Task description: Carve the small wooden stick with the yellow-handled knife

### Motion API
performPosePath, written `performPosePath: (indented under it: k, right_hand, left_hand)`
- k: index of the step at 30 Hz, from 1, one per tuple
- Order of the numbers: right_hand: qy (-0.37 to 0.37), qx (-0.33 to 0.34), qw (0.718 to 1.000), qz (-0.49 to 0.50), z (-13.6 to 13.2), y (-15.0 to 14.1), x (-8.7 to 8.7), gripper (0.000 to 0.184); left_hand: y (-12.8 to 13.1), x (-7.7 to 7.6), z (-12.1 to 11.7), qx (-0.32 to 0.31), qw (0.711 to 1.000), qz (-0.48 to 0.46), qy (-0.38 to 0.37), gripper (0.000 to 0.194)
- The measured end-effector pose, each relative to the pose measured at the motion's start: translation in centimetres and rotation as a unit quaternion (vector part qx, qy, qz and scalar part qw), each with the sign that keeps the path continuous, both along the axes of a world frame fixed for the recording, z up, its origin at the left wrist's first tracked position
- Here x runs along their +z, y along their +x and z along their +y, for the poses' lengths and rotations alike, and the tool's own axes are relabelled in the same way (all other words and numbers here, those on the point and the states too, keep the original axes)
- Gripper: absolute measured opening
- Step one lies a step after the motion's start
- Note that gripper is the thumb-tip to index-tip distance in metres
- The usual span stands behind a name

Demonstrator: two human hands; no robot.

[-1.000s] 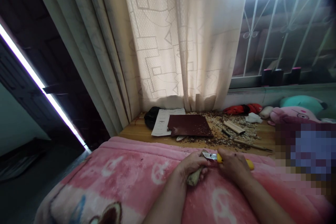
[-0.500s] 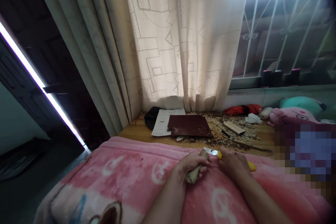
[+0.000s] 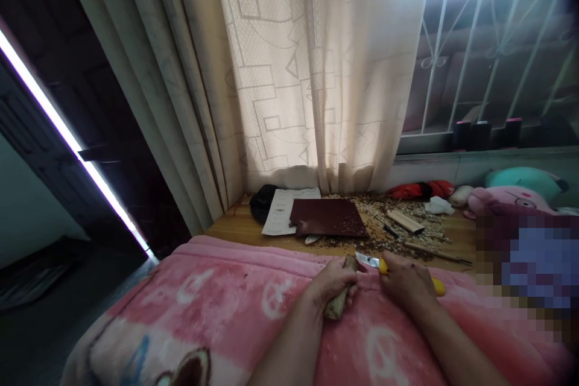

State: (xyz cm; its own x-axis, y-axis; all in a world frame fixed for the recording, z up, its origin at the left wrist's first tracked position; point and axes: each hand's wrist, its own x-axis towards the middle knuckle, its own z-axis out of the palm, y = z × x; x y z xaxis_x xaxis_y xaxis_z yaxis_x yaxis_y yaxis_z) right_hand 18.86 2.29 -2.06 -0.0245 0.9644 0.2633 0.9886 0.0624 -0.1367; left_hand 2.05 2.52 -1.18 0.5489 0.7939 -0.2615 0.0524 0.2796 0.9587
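Observation:
My left hand [image 3: 333,282] is wrapped round a short, rough piece of wood [image 3: 335,307], brown-green in colour, its two ends showing past the fingers. A yellow-handled utility knife [image 3: 383,266] is in the closed fingers of my right hand [image 3: 407,280]. Its pale blade [image 3: 366,259] points left at the upper end of the wood; whether the two touch I cannot tell. Both hands are above a pink patterned blanket [image 3: 217,289] that slopes down toward me.
Beyond the blanket, a wooden surface [image 3: 235,226] carries scattered shavings [image 3: 380,208], a maroon board [image 3: 328,217], a white paper [image 3: 275,217], a light wooden block [image 3: 404,221] and a thin stick [image 3: 434,251]. A red bundle [image 3: 420,188] and pink plush toy [image 3: 506,199] lie right, below the barred window.
The knife blade has shifted slightly right, off the wood's upper end. The wood has turned a little in my left hand. Both hands keep their grip.

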Motion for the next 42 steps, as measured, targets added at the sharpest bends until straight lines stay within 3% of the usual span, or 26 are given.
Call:
performPosePath:
  k: [21,42]
  right_hand:
    - [-0.016,0.029,0.999,-0.002,-0.1,-0.9,-0.5,0.015]
    - [-0.061,-0.005,0.998,0.003,0.3,-1.6,-0.2,0.018]
  left_hand:
    - [0.9,-1.8,0.5,0.041,0.998,0.024,0.042,0.027]
    - [0.8,-0.2,0.2,0.034,0.999,0.034,0.009,0.024]
